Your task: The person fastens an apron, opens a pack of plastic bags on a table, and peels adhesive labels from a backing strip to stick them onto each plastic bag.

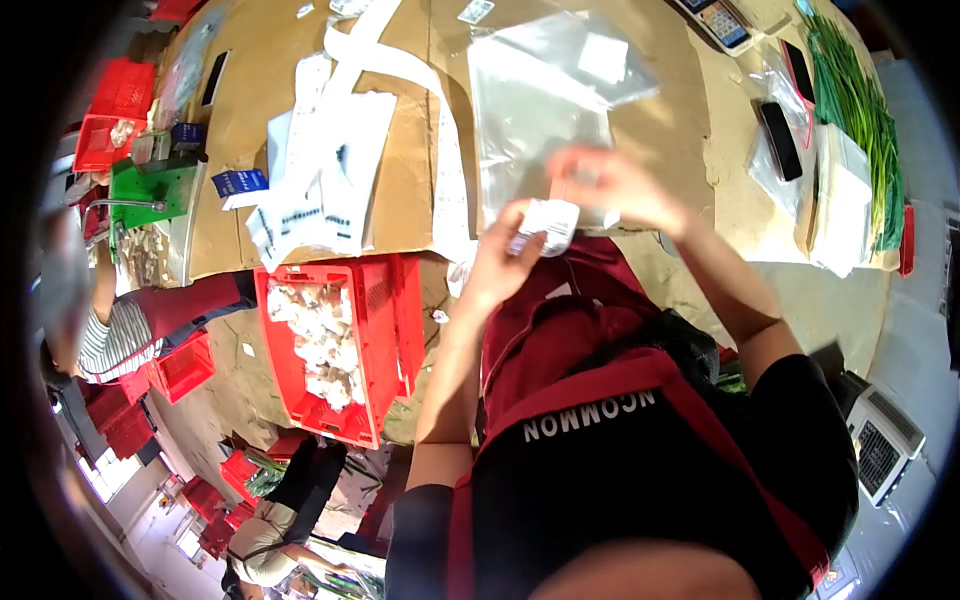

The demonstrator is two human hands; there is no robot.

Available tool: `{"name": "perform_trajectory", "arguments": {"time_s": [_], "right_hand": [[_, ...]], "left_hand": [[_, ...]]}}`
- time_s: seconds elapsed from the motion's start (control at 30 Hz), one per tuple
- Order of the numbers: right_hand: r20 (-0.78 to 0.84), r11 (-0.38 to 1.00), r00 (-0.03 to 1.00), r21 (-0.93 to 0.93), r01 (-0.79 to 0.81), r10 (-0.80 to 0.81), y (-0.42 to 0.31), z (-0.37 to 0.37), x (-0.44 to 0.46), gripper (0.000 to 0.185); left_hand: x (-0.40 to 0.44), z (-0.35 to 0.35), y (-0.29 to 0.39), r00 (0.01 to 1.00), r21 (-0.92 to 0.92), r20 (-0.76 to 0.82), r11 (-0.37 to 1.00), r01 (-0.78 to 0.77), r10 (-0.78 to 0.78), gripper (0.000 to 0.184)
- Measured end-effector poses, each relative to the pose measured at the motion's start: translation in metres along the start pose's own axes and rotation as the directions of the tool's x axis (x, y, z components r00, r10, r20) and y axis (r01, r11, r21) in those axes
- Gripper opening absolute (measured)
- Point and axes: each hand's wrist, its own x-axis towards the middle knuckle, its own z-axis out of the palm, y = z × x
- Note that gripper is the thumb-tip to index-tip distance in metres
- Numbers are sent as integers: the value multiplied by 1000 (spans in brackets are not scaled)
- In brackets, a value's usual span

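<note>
My left hand [505,258] is closed on a small white label [546,226] with printing on it, close to the table's near edge. My right hand [615,188] is just above and to the right of it, over the clear plastic bags [520,110]. Motion smears its fingers, so whether they hold anything cannot be made out. A white square label [603,58] lies on the top bag. Left of the bags a long white paper strip [449,150] runs down the table and over its edge.
Printed papers [330,190] and a blue packet [239,182] lie left. Phones [780,140] and green stalks [858,130] are on the right. A red crate [318,345] of pale produce stands below the table edge. Two other people work at left.
</note>
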Motion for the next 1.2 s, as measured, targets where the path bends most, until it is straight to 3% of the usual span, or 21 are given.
{"name": "perform_trajectory", "arguments": {"time_s": [0.03, 0.07, 0.1, 0.17, 0.23, 0.3, 0.37, 0.43, 0.5, 0.53, 0.6, 0.63, 0.73, 0.83, 0.97, 1.03, 1.07, 1.1, 1.13, 1.17, 1.2], "right_hand": [[183, 928, 924, 101, -358, 337, 9, 13, -8, 18], [160, 933, 943, 170, -317, 291, 11, 18, -9, 20], [187, 838, 904, 340, -427, 384, 10, 18, -10, 20], [140, 894, 956, 342, -291, 258, 25, 28, -6, 16], [73, 912, 970, 328, -245, 234, 35, 34, 1, 15], [3, 932, 980, 308, -191, 200, 39, 35, 15, 14], [-79, 965, 975, 182, -190, 207, 40, 36, 26, 12], [-83, 954, 974, 235, -185, 209, 39, 36, 29, 10], [-68, 930, 981, 336, -150, 183, 26, 32, 28, 9], [-65, 931, 981, 333, -149, 181, 27, 30, 29, 9], [-45, 790, 954, 573, -218, 296, 27, 26, 28, 9], [-47, 791, 953, 571, -219, 298, 26, 25, 27, 9], [-23, 727, 947, 647, -230, 320, 18, 27, 28, 13], [4, 674, 939, 695, -250, 344, 19, 32, 28, 14], [-96, 595, 919, 787, -164, 381, 18, 41, 25, 11], [-129, 586, 913, 799, -135, 386, 18, 42, 26, 11], [-213, 480, 847, 875, -56, 487, 20, 40, 29, 12], [-273, 375, 761, 926, 42, 588, 19, 36, 33, 13], [-340, 376, 739, 918, 126, 582, 20, 16, 37, 14], [-431, 490, 741, 857, 158, 515, 35, -1, 38, 14], [-423, 687, 784, 726, -6, 454, 42, -14, 36, 13]], "left_hand": [[6, 4, 7, 999, -65, 43, 998, 15, -12, 25], [8, 4, 4, 999, -20, 21, 999, 27, -26, 20], [11, 4, 2, 999, 22, -4, 999, 40, -40, 16], [13, -1, 0, 992, 59, -65, 992, 114, -110, 12], [15, -5, 3, 976, 96, -122, 976, 193, -181, 11], [22, -8, 8, 948, 442, -276, 855, 272, -159, 15], [29, -14, 3, 951, 464, -295, 856, 229, -95, 19], [35, -21, 0, 962, 634, -245, 771, 65, 120, 21], [37, -26, 10, 966, 630, -250, 769, 110, 67, 19], [37, -28, 16, 966, 427, -232, 880, 207, -115, 17], [34, -30, 16, 926, -24, -110, 933, 360, -360, 15], [33, -29, 16, 927, -25, -107, 933, 359, -360, 15], [32, -24, 23, 941, -279, -72, 913, 298, -330, 17], [32, -28, 21, 941, -270, -56, 912, 308, -335, 19], [34, -30, 28, 937, -238, -84, 920, 311, -338, 21], [36, -33, 29, 869, -207, -147, 874, 439, -472, 28], [35, -44, 7, 855, -88, -115, 863, 498, -505, 33], [32, -42, 1, 857, -89, -115, 864, 495, -502, 33], [25, -38, -2, 881, -122, -123, 888, 444, -457, 34], [17, -35, -6, 902, -152, -131, 908, 391, -411, 36], [9, -37, -14, 906, -164, -81, 902, 400, -416, 30]]}}
